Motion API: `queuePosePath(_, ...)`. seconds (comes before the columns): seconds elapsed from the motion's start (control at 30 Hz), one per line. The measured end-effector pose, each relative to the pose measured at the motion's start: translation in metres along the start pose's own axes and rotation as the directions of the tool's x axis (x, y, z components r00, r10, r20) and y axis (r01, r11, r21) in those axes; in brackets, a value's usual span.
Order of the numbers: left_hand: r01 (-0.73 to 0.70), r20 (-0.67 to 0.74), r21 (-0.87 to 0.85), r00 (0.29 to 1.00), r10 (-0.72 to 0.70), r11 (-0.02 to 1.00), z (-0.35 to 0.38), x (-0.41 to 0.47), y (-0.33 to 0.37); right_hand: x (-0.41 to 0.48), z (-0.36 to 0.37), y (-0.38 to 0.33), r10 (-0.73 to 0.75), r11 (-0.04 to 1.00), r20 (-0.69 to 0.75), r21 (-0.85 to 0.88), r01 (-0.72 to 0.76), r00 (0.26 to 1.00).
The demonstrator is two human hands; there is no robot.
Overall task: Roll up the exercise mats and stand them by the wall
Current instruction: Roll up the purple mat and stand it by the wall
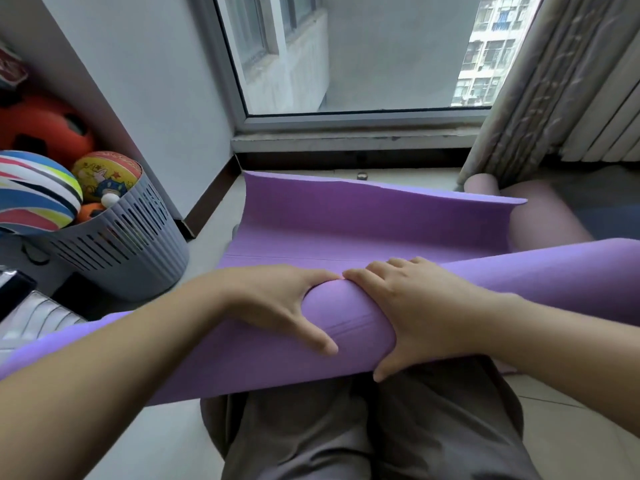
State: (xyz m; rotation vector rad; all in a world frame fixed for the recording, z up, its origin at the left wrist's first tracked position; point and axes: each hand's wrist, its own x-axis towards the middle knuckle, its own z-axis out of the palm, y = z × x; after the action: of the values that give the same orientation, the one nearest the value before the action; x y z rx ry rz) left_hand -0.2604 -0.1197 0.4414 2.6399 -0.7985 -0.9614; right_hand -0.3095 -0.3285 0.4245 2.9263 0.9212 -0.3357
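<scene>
Pale floor tiles (pixel 211 216) run up to a white wall (pixel 149 98) and a low window (pixel 346 64) that looks out on apartment blocks.

At the far left edge sits a red item (pixel 12 69) with white markings too blurred to read. Below it, a grey slatted basket (pixel 131 244) stands against the wall, heaped with balls. There is a large orange ball (pixel 41 126) with black patches, a striped ball (pixel 34 192) in blue, red, yellow and white, and a yellow ball (pixel 107 174) printed with cartoon figures and stars. A red band of lettering on the yellow ball cannot be made out. A small orange ball (pixel 88 211) is wedged at the rim.

The purple mat (pixel 346 216) lies across the floor in front of the person's knees. Its near part is wound into a thick roll, and its far end is still flat with the edge curling up below the window.

The left hand (pixel 277 299) grips the middle of the roll, fingers bent over the top and thumb splayed down the near side. The right hand (pixel 415 306) is just beside it and clasps the roll the same way, fingers curved over the top and thumb hooked beneath.

Farther right, a pink mat (pixel 554 216) lies rolled on the floor behind the purple one. Its end is at the foot of a pale patterned curtain (pixel 536 98), beside a white radiator (pixel 609 126).
</scene>
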Motion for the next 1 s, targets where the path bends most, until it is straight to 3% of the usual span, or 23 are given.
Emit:
queuePosePath(0.07,0.004,-0.088,0.004,0.996,-0.004,1.0,-0.003,0.0,0.002,0.012,-0.006,0.009,0.018,0.997,0.048,0.073,-0.021,0.999)
queuePosePath(0.2,0.097,-0.355,0.435,0.932,0.072,0.895,0.032,0.0,0.007,0.029,-0.014,0.025,0.027,0.985,0.118,0.165,-0.046,0.993)
queuePosePath(0.33,0.092,-0.452,0.432,0.883,0.127,0.897,0.045,0.005,0.004,0.035,-0.018,0.029,0.02,0.985,0.149,0.166,-0.045,0.989)
queuePosePath(0.53,0.052,-0.537,0.426,0.818,0.206,0.903,0.015,-0.023,0.014,0.028,-0.065,0.024,-0.008,0.996,0.083,0.088,0.001,0.996)
queuePosePath(0.8,-0.021,-0.33,0.393,0.93,0.162,0.919,0.057,-0.036,0.016,0.006,-0.024,-0.004,-0.063,0.986,0.253,0.166,0.021,0.965)
queuePosePath(0.9,-0.023,-0.266,0.321,0.957,0.114,0.947,0.051,-0.026,0.01,0.003,-0.018,-0.001,-0.049,0.975,0.241,0.224,-0.007,0.969)
queuePosePath(1.0,-0.045,-0.127,0.144,0.99,0.064,0.989,0.031,-0.015,0.002,-0.003,-0.021,-0.006,-0.033,0.995,0.145,0.094,0.019,0.989)
